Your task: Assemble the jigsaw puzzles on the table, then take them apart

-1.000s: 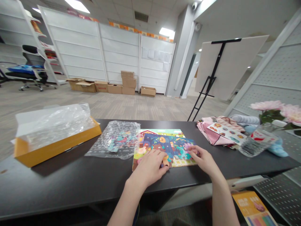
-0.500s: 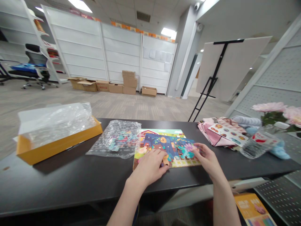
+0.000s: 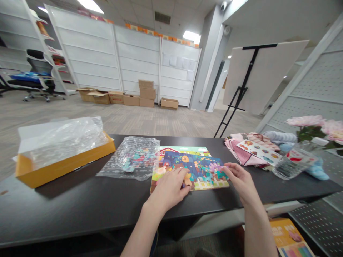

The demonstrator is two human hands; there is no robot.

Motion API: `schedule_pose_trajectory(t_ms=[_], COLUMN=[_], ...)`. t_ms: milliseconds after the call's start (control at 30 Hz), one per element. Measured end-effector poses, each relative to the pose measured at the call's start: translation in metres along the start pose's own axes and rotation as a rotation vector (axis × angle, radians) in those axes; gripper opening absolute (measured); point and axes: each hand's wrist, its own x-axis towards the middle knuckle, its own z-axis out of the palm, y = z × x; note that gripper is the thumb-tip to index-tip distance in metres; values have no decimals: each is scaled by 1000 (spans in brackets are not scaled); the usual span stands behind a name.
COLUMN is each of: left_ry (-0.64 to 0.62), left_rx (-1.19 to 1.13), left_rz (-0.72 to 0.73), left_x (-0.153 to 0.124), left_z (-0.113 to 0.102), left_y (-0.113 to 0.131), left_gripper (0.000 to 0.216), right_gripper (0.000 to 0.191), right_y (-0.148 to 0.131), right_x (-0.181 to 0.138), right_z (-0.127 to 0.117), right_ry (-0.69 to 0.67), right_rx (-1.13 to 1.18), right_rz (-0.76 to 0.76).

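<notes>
A dark blue jigsaw puzzle (image 3: 197, 166) with cartoon animals lies partly assembled on top of a colourful farm-scene picture board (image 3: 211, 185). My left hand (image 3: 173, 185) lies palm down over the lower left of the puzzle, fingers stretched out, covering part of it. At the puzzle's right edge, my right hand (image 3: 239, 179) pinches a small teal and purple puzzle piece (image 3: 224, 172) between thumb and fingertips. The fingers hide much of that piece. Left of the board is a clear plastic bag (image 3: 131, 159) with more colourful pieces inside, its edge close to the board.
A yellow open box (image 3: 68, 162) with clear wrapping stands at the left on the black table (image 3: 107, 203). To the right are folded pink cloth (image 3: 242, 153), a sticker sheet (image 3: 258, 151), a tilted plastic bottle (image 3: 292, 163) and pink flowers (image 3: 305, 121). Another yellow package (image 3: 291, 237) sits below the table.
My right hand has shifted slightly right at the puzzle's edge, its fingers drawn closer together on the piece. My left hand stays on the puzzle. The camera view has moved a little.
</notes>
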Motion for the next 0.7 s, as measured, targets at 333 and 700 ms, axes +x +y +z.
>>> schedule_pose_trajectory(t_ms=[333, 700], left_ry=[50, 104], left_rx=[-123, -262], left_rz=[47, 112], left_x=[0, 3], left_z=[4, 5], left_y=[4, -4], left_gripper=[65, 45], right_gripper=[40, 40], right_y=[-16, -10], right_x=[-26, -33], right_z=[70, 87], right_ry=[-341, -353], right_rx=[-61, -11], right_rz=[-147, -148])
